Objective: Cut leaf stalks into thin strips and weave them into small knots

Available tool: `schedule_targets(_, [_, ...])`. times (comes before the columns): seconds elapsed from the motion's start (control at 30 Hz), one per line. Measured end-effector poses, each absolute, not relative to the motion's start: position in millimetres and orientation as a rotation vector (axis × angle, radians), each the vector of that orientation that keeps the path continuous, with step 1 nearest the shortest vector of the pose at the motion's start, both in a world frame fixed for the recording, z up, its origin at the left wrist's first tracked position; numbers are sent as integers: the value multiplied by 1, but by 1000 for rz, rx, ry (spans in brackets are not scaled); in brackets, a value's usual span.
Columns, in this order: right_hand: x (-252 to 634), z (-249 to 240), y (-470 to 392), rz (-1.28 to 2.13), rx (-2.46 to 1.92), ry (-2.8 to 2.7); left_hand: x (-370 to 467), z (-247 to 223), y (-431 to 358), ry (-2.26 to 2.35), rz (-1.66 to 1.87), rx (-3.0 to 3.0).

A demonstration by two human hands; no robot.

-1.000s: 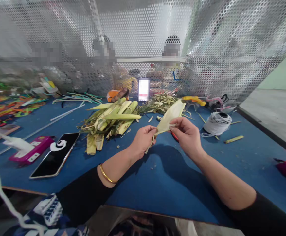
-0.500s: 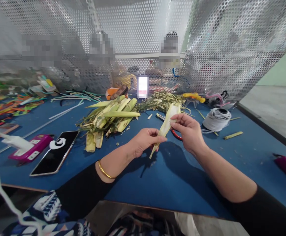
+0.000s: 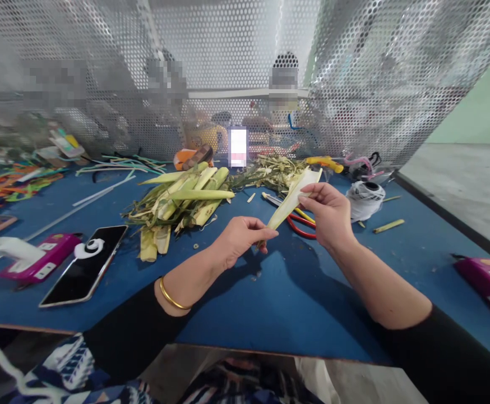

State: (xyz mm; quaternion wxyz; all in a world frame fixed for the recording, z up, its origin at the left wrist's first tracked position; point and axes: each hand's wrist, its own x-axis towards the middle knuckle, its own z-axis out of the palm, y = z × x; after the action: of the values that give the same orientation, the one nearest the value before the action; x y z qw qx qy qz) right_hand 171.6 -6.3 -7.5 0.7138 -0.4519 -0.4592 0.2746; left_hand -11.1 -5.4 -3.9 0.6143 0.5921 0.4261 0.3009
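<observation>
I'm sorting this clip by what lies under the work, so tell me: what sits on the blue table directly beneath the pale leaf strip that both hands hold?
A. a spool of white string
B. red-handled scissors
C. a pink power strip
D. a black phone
B: the red-handled scissors lie on the blue table just under the pale leaf strip, between the left hand and the right hand.

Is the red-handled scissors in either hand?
No, the scissors lie on the blue table; both hands hold a pale leaf strip.
</observation>
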Motion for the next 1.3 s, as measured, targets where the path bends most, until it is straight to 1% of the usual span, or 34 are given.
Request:
schedule_targets(0.23, [181,-6,-3,593,-981,-957,-12,-1,-8,933,623,1333])
schedule_targets(0.43, [184,-3,-1,523,-946,-963,-20,3,-7,813,443,1396])
schedule_targets(0.57, [209,3,4,404,-901,-850,-22,1,-10,715,238,1469])
schedule_targets(0.63, [222,8,5,403,-886,-850,-21,-2,-11,703,191,1500])
schedule_targets(0.7, [224,12,2,445,-903,-945,-20,-3,-9,760,260,1519])
schedule_targets(0.77, [215,14,-3,529,-948,-1080,-20,-3,-5,846,437,1474])
schedule_targets(0.87, [188,11,-15,752,-1010,-1338,-20,0,3,918,755,1306])
schedule_targets(0.93, [171,7,-24,882,-1005,-1507,-21,1,5,918,893,1242])
schedule_targets(1.0, [156,2,-31,960,-986,-1637,-21,1,5,893,955,1227])
schedule_targets(1.13, [141,-7,-40,992,-976,-1814,-18,-2,3,932,1035,1203])
schedule_targets(1.2, [139,-11,-40,1047,-968,-1814,-16,-4,2,1000,1087,1185])
schedule_targets(1.3, [140,-14,-37,1092,-1038,-1664,-15,-5,0,1060,1125,1170])
